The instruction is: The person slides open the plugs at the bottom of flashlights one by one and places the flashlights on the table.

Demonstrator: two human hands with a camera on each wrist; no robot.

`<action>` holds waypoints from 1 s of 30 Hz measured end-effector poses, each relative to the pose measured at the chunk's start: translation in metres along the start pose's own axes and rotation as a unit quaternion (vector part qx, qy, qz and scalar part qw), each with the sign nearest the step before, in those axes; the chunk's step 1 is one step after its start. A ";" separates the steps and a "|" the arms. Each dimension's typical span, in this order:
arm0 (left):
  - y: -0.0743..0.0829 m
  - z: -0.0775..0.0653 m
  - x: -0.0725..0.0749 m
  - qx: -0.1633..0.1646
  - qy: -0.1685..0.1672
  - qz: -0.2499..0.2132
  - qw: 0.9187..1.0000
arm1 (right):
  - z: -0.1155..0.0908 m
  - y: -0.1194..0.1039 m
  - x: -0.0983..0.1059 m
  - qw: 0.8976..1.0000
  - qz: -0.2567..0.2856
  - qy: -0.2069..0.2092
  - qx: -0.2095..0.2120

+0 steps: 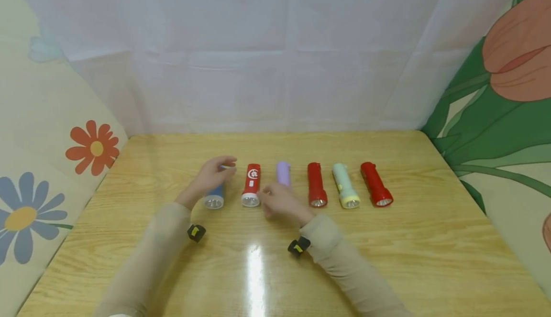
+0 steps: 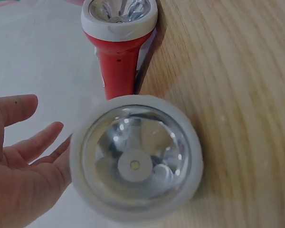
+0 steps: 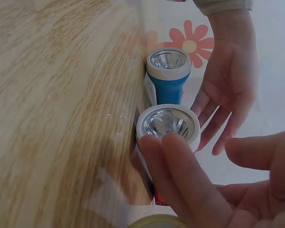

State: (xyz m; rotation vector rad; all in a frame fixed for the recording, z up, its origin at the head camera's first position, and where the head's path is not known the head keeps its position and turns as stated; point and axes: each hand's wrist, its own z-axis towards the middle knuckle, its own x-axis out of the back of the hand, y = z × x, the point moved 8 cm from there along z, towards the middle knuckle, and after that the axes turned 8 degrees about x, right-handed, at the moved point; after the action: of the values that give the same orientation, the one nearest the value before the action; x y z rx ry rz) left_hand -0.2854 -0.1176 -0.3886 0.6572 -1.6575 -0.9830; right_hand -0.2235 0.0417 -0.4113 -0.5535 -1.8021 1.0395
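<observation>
My left hand (image 1: pixel 211 176) hovers over a blue flashlight (image 1: pixel 215 197) with a white head, its fingers loosely extended. In the left wrist view, that flashlight's round lens (image 2: pixel 135 164) faces the camera, and the thumb and fingers stand apart beside it. Next to it lies a red flashlight (image 1: pixel 252 183) with a white head and a white emblem. My right hand (image 1: pixel 281 201) covers the head end of a purple flashlight (image 1: pixel 283 171). Its fingertips (image 3: pixel 171 147) overlap the red flashlight's white head in the right wrist view; the thumb is spread away from them.
Further right in the same row lie a red flashlight (image 1: pixel 316 183), a mint flashlight (image 1: pixel 345 185) with a yellow rim, and another red flashlight (image 1: pixel 376 183). All rest on a wooden table (image 1: pixel 409 259). A white cloth (image 1: pixel 275 92) hangs behind, with flower-patterned panels at both sides.
</observation>
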 end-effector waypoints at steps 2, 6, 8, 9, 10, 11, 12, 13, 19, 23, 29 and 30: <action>-0.003 0.005 -0.002 0.016 0.001 0.004 1.000 | 0.002 -0.003 -0.001 1.000 -0.023 0.004 0.007; -0.005 0.013 -0.005 0.031 0.000 0.016 0.999 | 0.005 -0.005 -0.001 0.999 -0.042 0.018 0.014; -0.006 0.016 -0.007 0.028 -0.002 0.019 0.999 | 0.006 -0.005 -0.002 0.999 -0.044 0.023 0.011; -0.006 0.018 -0.008 0.026 -0.003 0.021 0.999 | 0.007 -0.005 -0.002 0.999 -0.044 0.025 0.008; -0.006 0.020 -0.009 0.024 -0.005 0.024 0.999 | 0.007 -0.005 -0.002 0.999 -0.043 0.026 0.005; -0.007 0.021 -0.010 0.023 -0.007 0.027 0.999 | 0.007 -0.004 -0.002 0.999 -0.043 0.028 0.002; -0.007 0.022 -0.011 0.026 -0.009 0.029 0.999 | 0.008 -0.004 -0.002 0.999 -0.044 0.030 -0.001; -0.008 0.023 -0.011 0.030 -0.010 0.030 0.999 | 0.008 -0.004 -0.002 0.998 -0.045 0.033 -0.005; -0.011 0.030 -0.013 0.063 -0.015 0.031 0.997 | 0.012 -0.005 -0.005 0.999 -0.033 0.040 -0.010; -0.013 0.034 -0.016 0.071 -0.026 0.025 0.997 | 0.015 -0.009 -0.006 0.998 -0.045 0.043 0.007; -0.010 0.042 -0.020 0.076 -0.037 0.055 0.995 | 0.020 -0.015 -0.007 0.993 -0.094 0.060 0.041; -0.009 0.043 -0.021 0.075 -0.040 0.057 0.995 | 0.021 -0.015 -0.008 0.993 -0.096 0.061 0.042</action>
State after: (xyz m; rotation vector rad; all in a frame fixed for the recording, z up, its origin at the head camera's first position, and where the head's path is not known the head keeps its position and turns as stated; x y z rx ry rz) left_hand -0.3205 -0.0931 -0.4118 0.6206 -1.8312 -0.8179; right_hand -0.2377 0.0194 -0.4063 -0.3748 -1.6609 0.9253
